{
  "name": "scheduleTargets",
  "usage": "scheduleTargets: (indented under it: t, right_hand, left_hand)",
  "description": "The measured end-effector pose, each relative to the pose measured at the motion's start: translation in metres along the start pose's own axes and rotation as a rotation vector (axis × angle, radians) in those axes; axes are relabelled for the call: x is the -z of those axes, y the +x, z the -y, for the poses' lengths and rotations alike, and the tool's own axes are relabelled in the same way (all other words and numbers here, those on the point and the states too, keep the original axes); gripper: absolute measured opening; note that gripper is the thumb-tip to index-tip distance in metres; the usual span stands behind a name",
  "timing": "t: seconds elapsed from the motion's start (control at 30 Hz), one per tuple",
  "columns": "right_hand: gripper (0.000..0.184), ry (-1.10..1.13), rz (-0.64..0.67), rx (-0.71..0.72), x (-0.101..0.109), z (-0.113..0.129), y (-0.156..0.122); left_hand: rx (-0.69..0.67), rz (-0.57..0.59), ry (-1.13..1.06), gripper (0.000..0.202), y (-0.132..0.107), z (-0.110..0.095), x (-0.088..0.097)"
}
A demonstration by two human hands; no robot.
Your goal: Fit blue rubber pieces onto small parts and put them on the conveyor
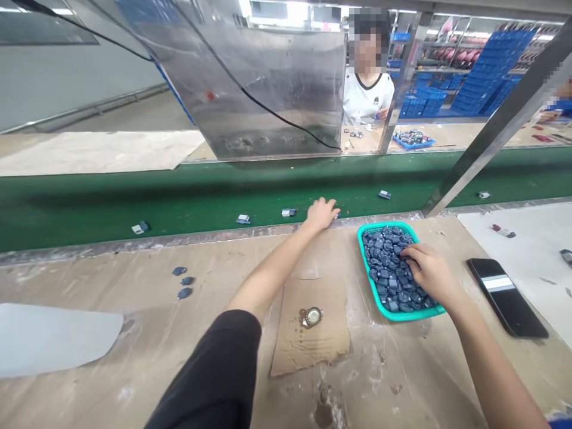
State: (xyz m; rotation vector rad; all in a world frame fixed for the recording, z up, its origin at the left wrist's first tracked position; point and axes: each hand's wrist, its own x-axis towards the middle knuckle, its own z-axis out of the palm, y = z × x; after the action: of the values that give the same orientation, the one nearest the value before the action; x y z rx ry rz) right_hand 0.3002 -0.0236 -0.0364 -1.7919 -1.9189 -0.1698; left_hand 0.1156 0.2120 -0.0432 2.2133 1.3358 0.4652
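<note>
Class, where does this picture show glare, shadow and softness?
Head view throughout: hazy sheen on the flat grey metal panel; a dark shadow band along the long green conveyor belt; the stacked blue plastic crates look softer than the small dark-blue pieces in the teal plastic basket.

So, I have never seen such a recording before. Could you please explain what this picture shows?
No robot here: a person works with two bare hands, filmed by a camera worn on that person's head. The left hand is at the near edge of the green belt; I cannot tell whether it grips anything. The right hand touches the dark pieces in the teal basket. On the table also lie a phone and a cardboard sheet bearing a small round object.
</note>
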Motion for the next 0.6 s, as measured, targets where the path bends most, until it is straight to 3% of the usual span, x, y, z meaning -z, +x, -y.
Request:
scheduleTargets:
  t: [0.13, 0.23, 0.3, 0.37, 0.43, 0.6]
  right_hand:
    - [0.013, 0.081, -0.106, -0.091, 0.021, 0.022, 0.004]
    - [0.007, 0.378, -0.169, -0.166, 0.026, 0.056, 0.008]
    - [0.010, 0.614, -0.098, -0.173, 0.018, 0.085, 0.007]
    - [0.015, 0.706, 0.018, -0.120, 0.000, 0.113, 0.002]
    - [0.019, 0.664, 0.113, -0.016, -0.022, 0.137, -0.006]
    - [0.014, 0.496, 0.254, 0.173, -0.068, 0.164, -0.019]
  left_hand:
    - [-0.013, 0.076, -0.116, 0.020, 0.010, -0.022, -0.027]
    - [-0.010, 0.073, -0.271, 0.021, 0.003, -0.022, -0.021]
    - [0.016, 0.067, -0.405, 0.031, -0.012, -0.015, -0.009]
    - [0.055, 0.064, -0.527, 0.041, -0.037, -0.004, 0.006]
    - [0.100, 0.067, -0.699, 0.040, -0.069, 0.012, 0.021]
    - [0.388, 0.008, -1.482, 0.016, -0.165, 0.053, 0.044]
